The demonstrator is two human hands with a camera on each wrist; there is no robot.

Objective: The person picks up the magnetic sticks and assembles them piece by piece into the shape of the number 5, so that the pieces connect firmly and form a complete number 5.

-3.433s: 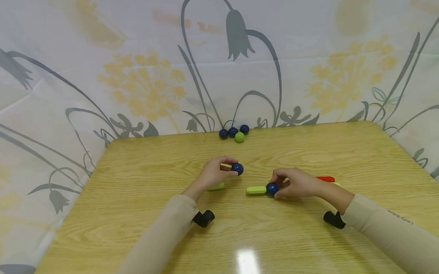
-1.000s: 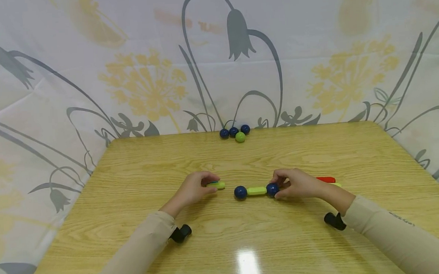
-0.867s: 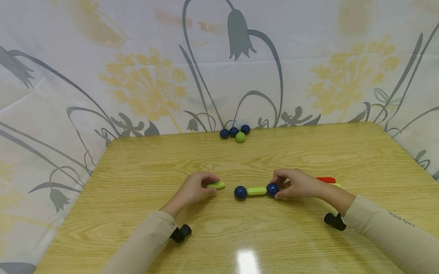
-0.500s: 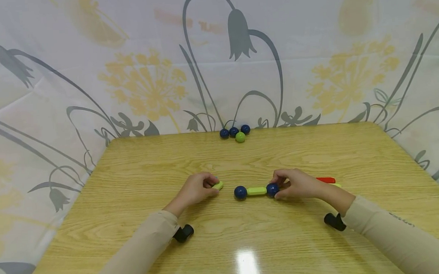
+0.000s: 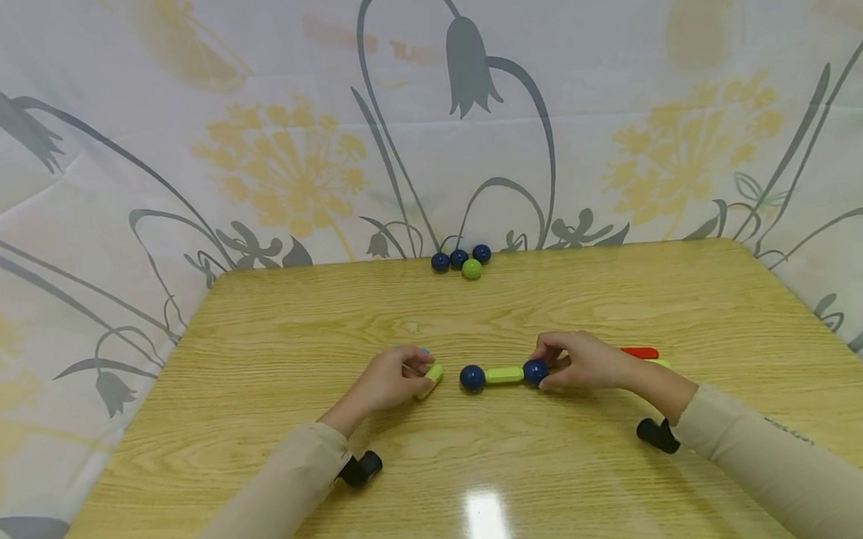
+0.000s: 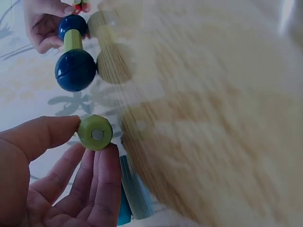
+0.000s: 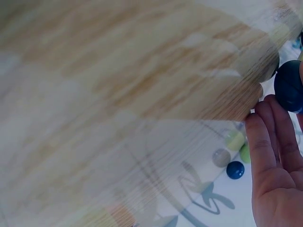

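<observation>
In the head view, my left hand (image 5: 386, 379) pinches a yellow-green magnetic rod (image 5: 434, 373) between thumb and fingers. The left wrist view shows the rod's many-sided end (image 6: 87, 141) with a round silvery disc in its middle. Just to the right lies a dumbbell shape: a left blue ball (image 5: 472, 378), a yellow-green rod (image 5: 505, 375) and a right blue ball (image 5: 534, 372) in line. My right hand (image 5: 586, 361) holds the right ball with thumb and fingertips. In the right wrist view, fingers (image 7: 260, 146) reach up to the dark blue ball (image 7: 288, 85).
At the table's back edge sit several blue balls (image 5: 440, 262) with a green ball (image 5: 471, 269) before them. A red rod (image 5: 639, 352) and another yellow-green rod (image 5: 662, 363) lie partly behind my right hand. Blue rods (image 6: 137, 194) lie beyond my left fingers.
My left hand has set the blue ball at the rod's left end, let go, moved left and taken up another yellow-green rod, now turned at an angle. The right hand has stayed put.
</observation>
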